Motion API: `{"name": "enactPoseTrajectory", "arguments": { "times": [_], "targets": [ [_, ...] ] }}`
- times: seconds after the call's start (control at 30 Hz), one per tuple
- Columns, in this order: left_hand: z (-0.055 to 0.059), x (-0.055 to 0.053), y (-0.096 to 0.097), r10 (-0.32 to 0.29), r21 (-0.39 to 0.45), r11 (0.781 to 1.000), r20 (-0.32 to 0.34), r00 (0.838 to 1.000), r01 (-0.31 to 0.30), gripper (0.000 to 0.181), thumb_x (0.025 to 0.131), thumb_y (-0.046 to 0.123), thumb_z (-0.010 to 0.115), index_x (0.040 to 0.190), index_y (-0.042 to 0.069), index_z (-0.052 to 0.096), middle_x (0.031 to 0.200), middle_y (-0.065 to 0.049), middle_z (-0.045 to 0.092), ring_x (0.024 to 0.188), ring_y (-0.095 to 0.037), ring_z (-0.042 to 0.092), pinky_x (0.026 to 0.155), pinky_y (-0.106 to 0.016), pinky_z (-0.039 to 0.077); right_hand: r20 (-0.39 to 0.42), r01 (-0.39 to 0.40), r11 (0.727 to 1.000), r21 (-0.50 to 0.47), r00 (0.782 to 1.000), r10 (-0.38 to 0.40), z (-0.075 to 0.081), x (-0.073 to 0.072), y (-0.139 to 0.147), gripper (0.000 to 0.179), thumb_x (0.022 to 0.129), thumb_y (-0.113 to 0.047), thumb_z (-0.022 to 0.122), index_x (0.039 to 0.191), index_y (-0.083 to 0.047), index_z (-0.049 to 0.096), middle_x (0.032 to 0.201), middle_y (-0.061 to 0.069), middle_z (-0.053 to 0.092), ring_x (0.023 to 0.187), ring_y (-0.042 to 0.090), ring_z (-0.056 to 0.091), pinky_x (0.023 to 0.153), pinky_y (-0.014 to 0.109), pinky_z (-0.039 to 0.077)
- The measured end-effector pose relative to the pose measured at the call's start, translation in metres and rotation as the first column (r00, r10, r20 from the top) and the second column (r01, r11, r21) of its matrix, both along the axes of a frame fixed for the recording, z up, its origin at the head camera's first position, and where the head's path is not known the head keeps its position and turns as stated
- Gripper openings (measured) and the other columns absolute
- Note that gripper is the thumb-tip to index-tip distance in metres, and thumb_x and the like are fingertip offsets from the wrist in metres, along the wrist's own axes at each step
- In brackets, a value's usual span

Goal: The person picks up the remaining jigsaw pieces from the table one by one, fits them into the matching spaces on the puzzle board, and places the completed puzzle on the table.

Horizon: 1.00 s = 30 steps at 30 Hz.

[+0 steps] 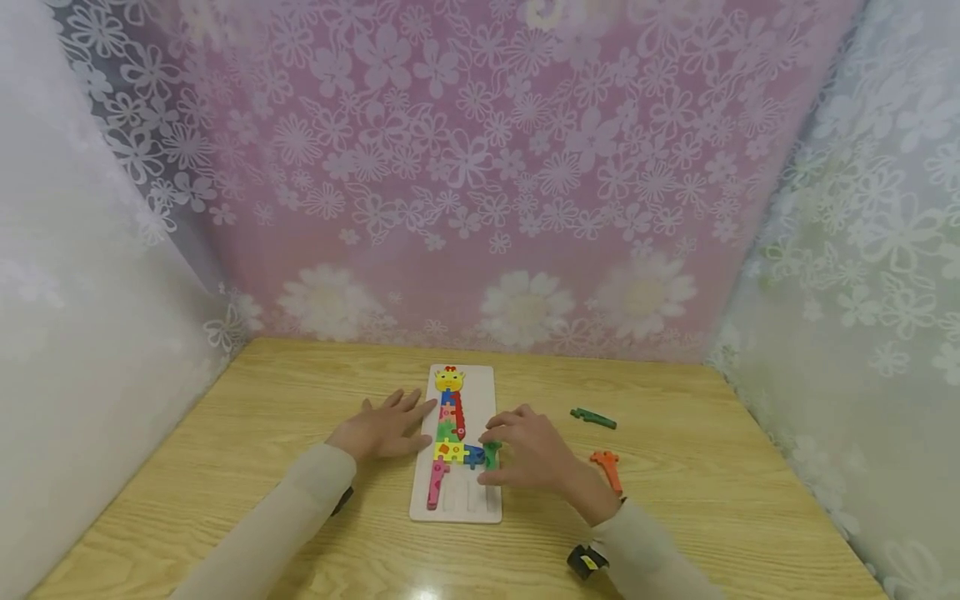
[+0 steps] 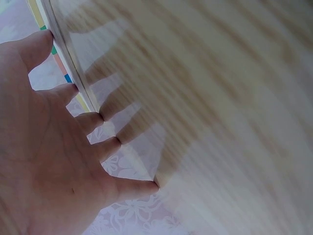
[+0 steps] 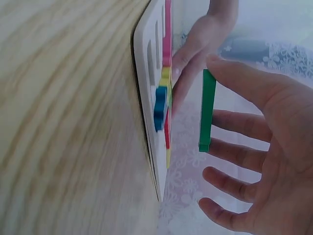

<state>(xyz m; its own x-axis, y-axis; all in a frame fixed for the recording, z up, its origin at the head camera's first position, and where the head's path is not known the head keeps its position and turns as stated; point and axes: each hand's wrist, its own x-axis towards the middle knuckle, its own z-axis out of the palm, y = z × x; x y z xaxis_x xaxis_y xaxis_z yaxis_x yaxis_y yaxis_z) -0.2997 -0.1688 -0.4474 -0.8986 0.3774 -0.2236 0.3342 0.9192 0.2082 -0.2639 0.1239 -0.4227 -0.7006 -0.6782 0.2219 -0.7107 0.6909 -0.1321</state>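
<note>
A white puzzle board [image 1: 480, 392] lies on the table, bearing a giraffe of coloured pieces. Its yellow head piece [image 1: 450, 381] is at the far end, with a red mane piece [image 1: 460, 414], a yellow body piece [image 1: 447, 451] and a pink leg piece [image 1: 437, 486] below. My right hand [image 1: 534, 450] pinches a green puzzle piece [image 3: 207, 110] between thumb and fingers, held above the board beside a blue piece [image 1: 473, 455]. That blue piece stands proud of the board in the right wrist view. My left hand [image 1: 384, 429], fingers spread, rests at the board's left edge, thumb touching it.
To the right of the board, a dark green piece [image 1: 593, 417] and an orange piece [image 1: 607, 471] lie on the wooden table [image 1: 675, 517]. Shallow slots show in the board's near part. Flowered cloth [image 1: 480, 167] encloses the table at the back and sides.
</note>
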Motion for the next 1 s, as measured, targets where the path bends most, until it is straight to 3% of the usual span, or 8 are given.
{"name": "enactPoseTrajectory", "arguments": {
  "times": [0.3, 0.67, 1.0],
  "targets": [
    [-0.001, 0.0, -0.001, 0.001, -0.002, 1.0, 0.001, 1.0, -0.001, 0.074, 0.103, 0.066, 0.042, 0.166, 0.035, 0.02, 0.175, -0.006, 0.016, 0.161, -0.04, 0.015, 0.117, -0.082, 0.013, 0.012, -0.034, 0.999, -0.01, 0.999, 0.034, 0.001, 0.006, -0.018, 0.049, 0.079, -0.052, 0.086, 0.114, -0.018, 0.08, 0.123, 0.003, 0.074, 0.106, 0.024, 0.061, 0.083, 0.044, 0.054],
    [0.0, 0.0, -0.001, -0.012, 0.0, 1.0, -0.015, 1.0, 0.012, 0.072, 0.104, 0.064, 0.041, 0.166, 0.033, 0.021, 0.175, -0.008, 0.017, 0.161, -0.041, 0.016, 0.116, -0.083, 0.014, 0.073, 0.011, 1.0, -0.014, 0.997, -0.01, 0.0, 0.01, -0.03, 0.051, 0.079, -0.051, 0.086, 0.117, -0.018, 0.079, 0.127, 0.002, 0.072, 0.108, 0.023, 0.057, 0.084, 0.041, 0.051],
    [-0.002, 0.0, -0.001, -0.015, 0.001, 1.0, -0.004, 1.0, 0.015, 0.074, 0.103, 0.067, 0.04, 0.166, 0.034, 0.021, 0.175, -0.008, 0.016, 0.161, -0.042, 0.016, 0.115, -0.084, 0.014, 0.062, 0.031, 1.0, 0.006, 0.998, -0.031, 0.0, 0.015, -0.037, 0.051, 0.078, -0.054, 0.087, 0.115, -0.02, 0.08, 0.128, 0.001, 0.073, 0.104, 0.021, 0.057, 0.078, 0.034, 0.046]
  ]
}}
